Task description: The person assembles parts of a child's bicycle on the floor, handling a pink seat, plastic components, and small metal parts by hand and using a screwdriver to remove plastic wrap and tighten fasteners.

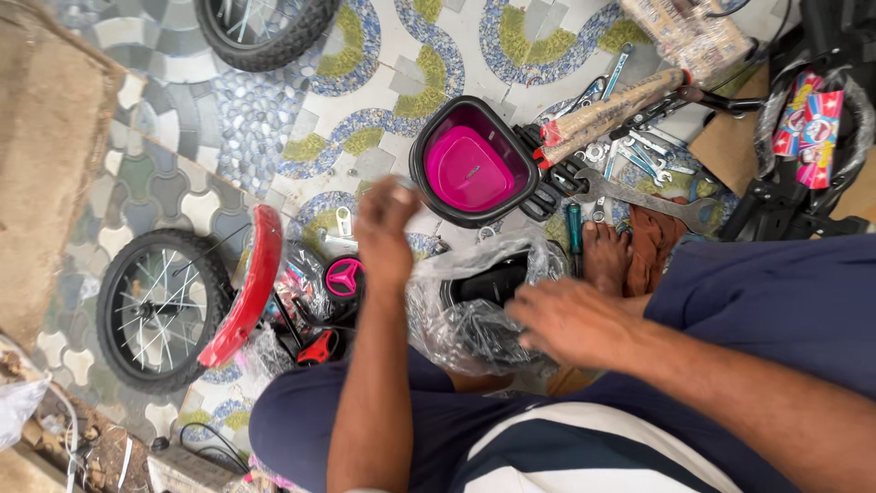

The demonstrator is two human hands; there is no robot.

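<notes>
- The thing I work on is a black part in a clear plastic bag [474,306]. It sits on my lap, right under my right hand [570,319] and just beside my left hand [385,239].
- My right-hand fingers [538,315] lie flat and a bit spread on the bag. I cannot tell if they pinch it.
- My left hand is up in the air and blurry. Its fingers look curled, but I cannot tell if they hold anything.
- The bag looks thin and slippery. I think it could slide off my lap if my right hand lets go, or rip if I pull hard.
- Just past my left fingers stands a black basket with a pink bottom [470,164]. A fast swing of my hand could knock it over.
- Past my right fingers lie spanners [639,196], a screwdriver [575,239] and tiny metal bits on the patterned floor [274,110]. My bare foot [605,256] is right there, so I could step on something sharp, and small bits could get lost.
- Out to the left of my left hand lie a red mudguard [246,288], a pink little wheel piece [344,276] and a spoked wheel [157,309]. If the bag falls that way, it could snag on them.
</notes>
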